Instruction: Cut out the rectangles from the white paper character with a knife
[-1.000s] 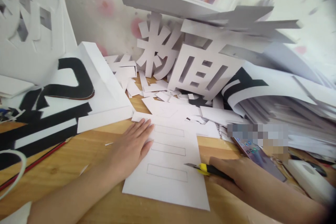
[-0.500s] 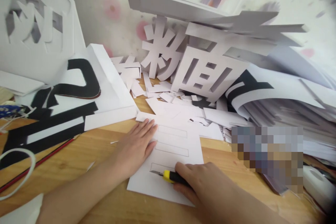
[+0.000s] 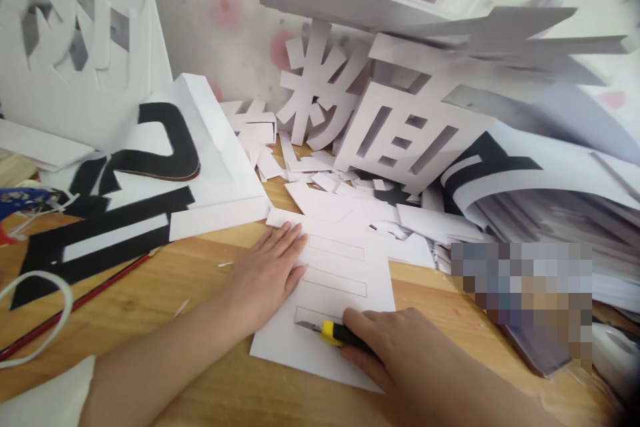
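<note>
A white sheet (image 3: 320, 360) with several long outlined rectangles lies on the wooden table (image 3: 210, 360). My left hand (image 3: 277, 273) rests flat on its left edge, fingers stretched out. In my right hand (image 3: 385, 353) is a yellow and black utility knife (image 3: 336, 333), gripped with the fingers wrapped round its handle. The blade points left, and its tip is at the lower left corner of the nearest outlined rectangle. Whether the blade has gone into the sheet I cannot tell.
Cut-out white characters (image 3: 400, 133) lean at the back above white scraps (image 3: 330, 180). Black cut-out pieces (image 3: 175, 153) and a red pencil (image 3: 100, 290) lie on the left. A curled stack of sheets (image 3: 540, 207) and a blurred-out object (image 3: 530, 327) are on the right.
The whole view has shifted, so everything sits slightly further right. Both hands, the knife and the sheet keep almost the same places relative to each other.
</note>
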Action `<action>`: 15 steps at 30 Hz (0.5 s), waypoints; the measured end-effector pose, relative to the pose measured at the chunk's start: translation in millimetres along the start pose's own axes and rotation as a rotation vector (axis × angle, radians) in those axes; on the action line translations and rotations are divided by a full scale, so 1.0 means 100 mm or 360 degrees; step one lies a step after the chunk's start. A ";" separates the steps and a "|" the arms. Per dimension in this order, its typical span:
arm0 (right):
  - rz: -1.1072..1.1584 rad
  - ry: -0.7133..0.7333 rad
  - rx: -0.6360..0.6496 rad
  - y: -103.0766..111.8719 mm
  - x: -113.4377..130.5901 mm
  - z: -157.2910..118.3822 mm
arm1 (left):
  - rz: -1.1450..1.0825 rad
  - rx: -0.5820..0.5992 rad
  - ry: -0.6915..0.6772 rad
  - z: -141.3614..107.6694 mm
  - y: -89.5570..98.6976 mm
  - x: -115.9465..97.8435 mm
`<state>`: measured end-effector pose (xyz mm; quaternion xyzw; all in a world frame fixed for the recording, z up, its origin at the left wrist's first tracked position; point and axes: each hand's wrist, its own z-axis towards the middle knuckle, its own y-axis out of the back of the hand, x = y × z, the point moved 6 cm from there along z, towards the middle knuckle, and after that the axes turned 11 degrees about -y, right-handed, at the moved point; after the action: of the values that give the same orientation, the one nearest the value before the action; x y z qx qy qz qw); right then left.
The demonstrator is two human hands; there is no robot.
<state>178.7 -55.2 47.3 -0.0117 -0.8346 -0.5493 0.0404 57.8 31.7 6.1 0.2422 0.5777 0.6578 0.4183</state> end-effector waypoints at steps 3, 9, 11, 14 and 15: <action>-0.0012 0.0003 0.0038 -0.01 0.00 0.00 | -0.0001 -0.0006 0.0007 0.00 0.00 0.00; -0.0024 0.0008 0.0070 -0.01 0.02 -0.01 | 0.0042 0.0036 0.0000 0.00 0.00 0.00; -0.0059 0.0017 0.0068 -0.01 0.03 -0.01 | 0.0051 0.0046 -0.0001 0.00 -0.01 0.00; -0.0160 0.0068 0.0037 -0.01 0.04 0.00 | 0.0026 0.0028 -0.0001 0.00 -0.01 0.00; -0.0196 0.0095 0.0016 -0.01 0.05 0.00 | 0.0019 0.0021 0.0002 0.00 -0.01 0.00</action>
<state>174.0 -55.6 46.1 0.0563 -0.8350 -0.5465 0.0314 57.9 31.3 5.0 0.2480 0.5808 0.6566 0.4124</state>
